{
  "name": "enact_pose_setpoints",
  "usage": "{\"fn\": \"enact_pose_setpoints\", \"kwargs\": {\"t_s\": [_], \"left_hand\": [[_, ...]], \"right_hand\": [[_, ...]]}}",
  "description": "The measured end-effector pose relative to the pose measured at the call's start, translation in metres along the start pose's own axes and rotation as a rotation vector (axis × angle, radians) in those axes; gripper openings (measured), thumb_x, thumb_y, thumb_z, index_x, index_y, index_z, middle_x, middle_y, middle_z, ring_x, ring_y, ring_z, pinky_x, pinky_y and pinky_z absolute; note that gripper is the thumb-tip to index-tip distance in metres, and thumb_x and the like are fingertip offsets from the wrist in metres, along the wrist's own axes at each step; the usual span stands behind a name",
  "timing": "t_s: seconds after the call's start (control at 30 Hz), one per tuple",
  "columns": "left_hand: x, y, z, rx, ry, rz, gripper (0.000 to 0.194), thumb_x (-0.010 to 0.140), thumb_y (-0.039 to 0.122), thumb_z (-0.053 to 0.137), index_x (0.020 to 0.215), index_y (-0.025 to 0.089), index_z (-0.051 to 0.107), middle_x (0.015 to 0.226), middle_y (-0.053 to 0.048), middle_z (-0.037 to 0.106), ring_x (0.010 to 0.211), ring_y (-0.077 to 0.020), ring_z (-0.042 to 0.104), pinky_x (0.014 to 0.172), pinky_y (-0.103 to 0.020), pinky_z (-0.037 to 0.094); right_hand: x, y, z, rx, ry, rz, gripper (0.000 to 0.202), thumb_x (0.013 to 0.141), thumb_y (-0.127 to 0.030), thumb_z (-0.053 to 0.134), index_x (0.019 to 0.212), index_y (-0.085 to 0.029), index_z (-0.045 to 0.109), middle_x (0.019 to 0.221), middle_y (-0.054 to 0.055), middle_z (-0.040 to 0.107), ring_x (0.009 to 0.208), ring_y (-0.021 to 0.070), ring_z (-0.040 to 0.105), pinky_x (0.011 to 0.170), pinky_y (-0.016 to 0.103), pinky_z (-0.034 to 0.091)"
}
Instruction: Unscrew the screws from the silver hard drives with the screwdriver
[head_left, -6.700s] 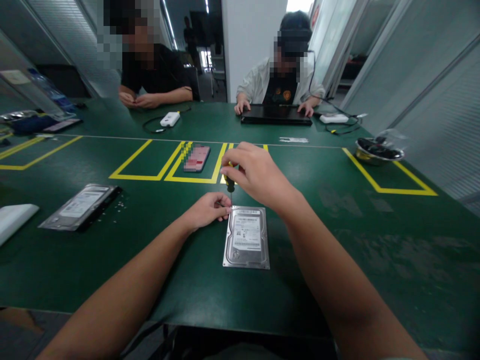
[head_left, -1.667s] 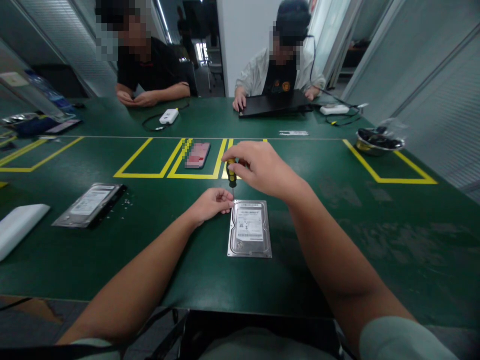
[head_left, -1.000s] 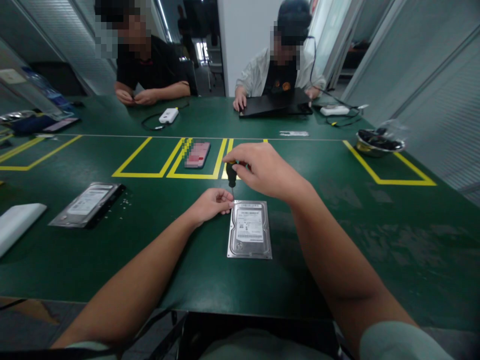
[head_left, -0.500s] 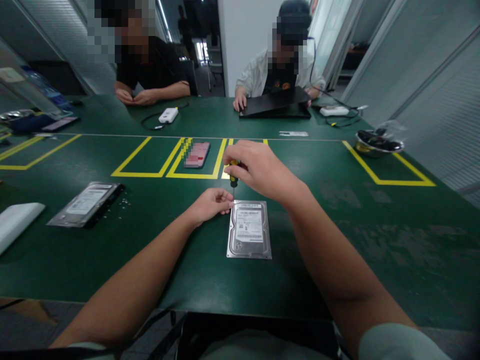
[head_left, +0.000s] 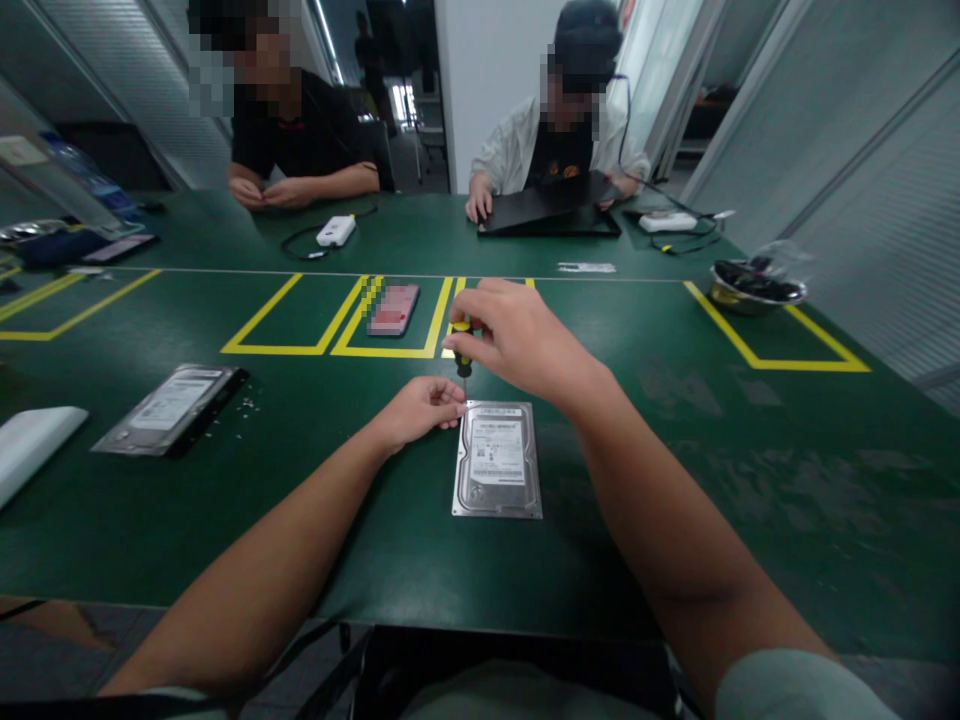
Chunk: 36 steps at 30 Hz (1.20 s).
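A silver hard drive [head_left: 498,462] with a white label lies flat on the green table [head_left: 420,560], in front of me. My right hand [head_left: 517,335] grips a small black and yellow screwdriver [head_left: 463,350] from above. The screwdriver stands upright, its tip at the drive's far left corner. My left hand [head_left: 424,412] is beside that same corner, with thumb and fingers pinched near the shaft. Whether the left fingers hold anything is too small to tell.
Another hard drive [head_left: 171,408] lies to the left, with small loose pieces [head_left: 244,405] beside it. A white object [head_left: 34,445] is further left. Beyond are a phone [head_left: 394,309], a metal bowl [head_left: 756,290], a black panel [head_left: 551,208] and two seated people.
My right fingers have shifted slightly around the screwdriver handle, and more of its yellow top shows. The left hand and the drive look nearly unchanged.
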<state>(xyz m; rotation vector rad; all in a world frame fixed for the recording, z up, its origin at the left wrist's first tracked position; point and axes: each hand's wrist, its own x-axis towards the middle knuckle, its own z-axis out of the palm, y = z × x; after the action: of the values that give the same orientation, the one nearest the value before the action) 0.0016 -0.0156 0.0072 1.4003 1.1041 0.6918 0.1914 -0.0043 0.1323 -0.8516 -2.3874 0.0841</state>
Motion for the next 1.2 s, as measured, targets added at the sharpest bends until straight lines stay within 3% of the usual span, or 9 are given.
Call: {"fn": "enact_pose_setpoints", "kwargs": {"t_s": [0.4,0.63,0.97,1.2], "left_hand": [[0.0008,-0.0005,-0.0001,-0.005,0.007,-0.003,0.023,0.075,0.024,0.074,0.086,0.012,0.059,0.067,0.0,0.061,0.058,-0.0088,0.055,0.057,-0.022,0.045],[0.0006,0.0009,-0.0001,-0.003,0.002,-0.007,0.023,0.075,0.023,0.074,0.087,0.011,0.058,0.067,0.0,0.061,0.058,-0.0088,0.056,0.057,-0.022,0.045],[-0.0006,0.0029,0.0008,-0.003,0.01,-0.007,0.024,0.075,0.024,0.074,0.087,0.011,0.058,0.067,0.0,0.061,0.058,-0.0088,0.055,0.057,-0.022,0.045],[0.0026,-0.0029,-0.0016,0.007,-0.001,0.007,0.024,0.076,0.025,0.074,0.087,0.011,0.058,0.067,0.001,0.061,0.059,-0.0084,0.055,0.057,-0.022,0.044]], "right_hand": [[-0.0005,-0.005,-0.0022,0.056,-0.038,-0.033,0.023,0.088,-0.015,0.049,0.102,-0.015,0.067,0.1,0.008,0.067,0.09,0.0197,0.056,0.084,0.031,0.038],[0.0004,-0.0038,0.0018,-0.036,0.007,0.041,0.013,0.091,-0.028,0.057,0.094,-0.016,0.062,0.089,0.005,0.059,0.081,0.0186,0.05,0.073,0.03,0.033],[-0.0002,-0.0078,0.0046,-0.114,0.022,0.139,0.028,0.089,-0.043,0.063,0.095,-0.016,0.057,0.085,0.004,0.058,0.077,0.0169,0.047,0.069,0.029,0.031],[0.0,-0.0037,0.0012,-0.005,-0.008,0.053,0.013,0.091,-0.028,0.059,0.093,-0.015,0.062,0.089,0.005,0.06,0.084,0.0178,0.052,0.076,0.03,0.035]]}}
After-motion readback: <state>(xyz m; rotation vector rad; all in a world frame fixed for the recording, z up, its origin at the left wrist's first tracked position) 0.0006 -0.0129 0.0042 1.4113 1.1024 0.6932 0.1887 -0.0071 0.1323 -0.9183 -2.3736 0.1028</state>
